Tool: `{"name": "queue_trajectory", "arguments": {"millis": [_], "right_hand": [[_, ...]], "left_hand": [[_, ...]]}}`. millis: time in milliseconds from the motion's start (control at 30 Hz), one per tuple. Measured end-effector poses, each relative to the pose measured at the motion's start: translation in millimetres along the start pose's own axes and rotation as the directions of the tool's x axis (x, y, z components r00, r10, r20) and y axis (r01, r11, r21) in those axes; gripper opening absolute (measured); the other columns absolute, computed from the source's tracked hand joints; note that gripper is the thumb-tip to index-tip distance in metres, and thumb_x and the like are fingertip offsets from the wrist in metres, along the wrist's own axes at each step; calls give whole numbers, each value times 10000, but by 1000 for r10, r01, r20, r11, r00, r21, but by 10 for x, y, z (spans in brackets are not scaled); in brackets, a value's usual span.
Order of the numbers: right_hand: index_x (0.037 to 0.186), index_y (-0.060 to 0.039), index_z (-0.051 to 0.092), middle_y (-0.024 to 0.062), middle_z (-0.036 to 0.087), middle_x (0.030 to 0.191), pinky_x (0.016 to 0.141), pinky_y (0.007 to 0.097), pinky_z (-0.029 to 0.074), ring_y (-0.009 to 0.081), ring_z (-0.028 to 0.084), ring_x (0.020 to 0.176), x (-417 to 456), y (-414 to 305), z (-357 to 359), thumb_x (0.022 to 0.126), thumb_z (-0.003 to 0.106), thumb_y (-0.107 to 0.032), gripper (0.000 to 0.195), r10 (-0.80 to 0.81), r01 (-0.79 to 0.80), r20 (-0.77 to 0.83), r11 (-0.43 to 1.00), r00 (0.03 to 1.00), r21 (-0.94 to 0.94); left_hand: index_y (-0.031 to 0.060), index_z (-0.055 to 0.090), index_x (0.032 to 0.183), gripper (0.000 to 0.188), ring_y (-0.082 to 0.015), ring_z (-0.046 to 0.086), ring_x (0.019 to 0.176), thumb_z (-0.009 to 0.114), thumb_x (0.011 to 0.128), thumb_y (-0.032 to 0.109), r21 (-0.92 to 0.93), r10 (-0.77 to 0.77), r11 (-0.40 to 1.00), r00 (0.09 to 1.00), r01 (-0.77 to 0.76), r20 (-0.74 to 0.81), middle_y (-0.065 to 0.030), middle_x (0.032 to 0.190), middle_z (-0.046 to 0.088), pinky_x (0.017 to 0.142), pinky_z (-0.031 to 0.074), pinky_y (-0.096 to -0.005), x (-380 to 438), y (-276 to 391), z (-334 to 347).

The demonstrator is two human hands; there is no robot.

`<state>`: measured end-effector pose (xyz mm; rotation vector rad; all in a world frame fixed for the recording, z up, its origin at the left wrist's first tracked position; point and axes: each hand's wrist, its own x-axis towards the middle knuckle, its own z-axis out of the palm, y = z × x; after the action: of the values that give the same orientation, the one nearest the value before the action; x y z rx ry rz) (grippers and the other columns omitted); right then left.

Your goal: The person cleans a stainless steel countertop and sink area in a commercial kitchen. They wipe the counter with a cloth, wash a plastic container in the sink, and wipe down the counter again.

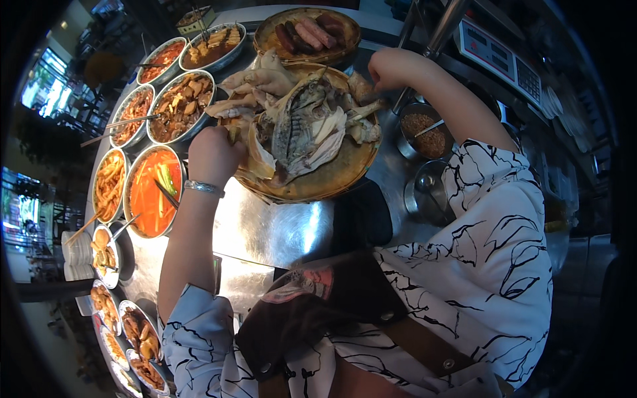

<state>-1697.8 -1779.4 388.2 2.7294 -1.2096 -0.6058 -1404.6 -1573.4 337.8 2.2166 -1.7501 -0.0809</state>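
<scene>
A round woven bamboo tray holds a split, flattened cooked bird carcass with its ribs facing up, and pale trotter-like pieces behind it. My left hand, with a silver bracelet at the wrist, is closed at the tray's left edge; what its fingers grip is partly hidden. At the tray's upper right, my right hand is bent down beside a piece of meat; its fingertips are mostly hidden. Behind lies a second bamboo tray with sausages and dark meat.
Bowls of stewed and sauced dishes line the left, some with chopsticks or spoons. A metal pot of ground seasoning and a lidded metal pot stand right. A digital scale is at upper right; a steel counter lies before me.
</scene>
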Motion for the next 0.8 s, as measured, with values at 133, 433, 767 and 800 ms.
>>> {"name": "queue_trajectory", "arguments": {"millis": [133,433,767,800], "right_hand": [[891,-51,698,83,673,781,628,338,507,209,646,714,-31,176,420,820,693,-363,320,54,-72,71,957,996,281],[762,-124,534,-20,523,600,393,227,277,67,406,450,-66,72,887,900,599,-395,311,225,-417,372,210,901,884],[700,-42,567,59,529,599,558,357,440,213,567,618,-105,-402,-253,764,733,-341,347,246,158,-541,789,805,594],[700,-28,483,40,421,548,490,334,340,131,424,512,-44,-421,-319,798,705,-325,384,149,220,-675,876,723,429]], "left_hand": [[-23,656,736,238,-363,620,689,675,699,211,-84,-19,996,999,16,-32,-213,694,620,663,505,-428,-90,-40,-281],[-39,614,700,240,-327,575,601,667,737,192,39,29,999,980,-22,-196,-182,678,580,564,447,-391,-778,-372,-770],[-14,636,691,170,-351,585,658,676,697,151,67,-138,987,984,146,-115,-171,710,575,621,478,-428,-1877,-775,-787],[-14,638,691,164,-351,585,659,673,694,146,50,-145,987,982,152,-119,-170,710,576,623,478,-429,-1945,-787,-763]]}}
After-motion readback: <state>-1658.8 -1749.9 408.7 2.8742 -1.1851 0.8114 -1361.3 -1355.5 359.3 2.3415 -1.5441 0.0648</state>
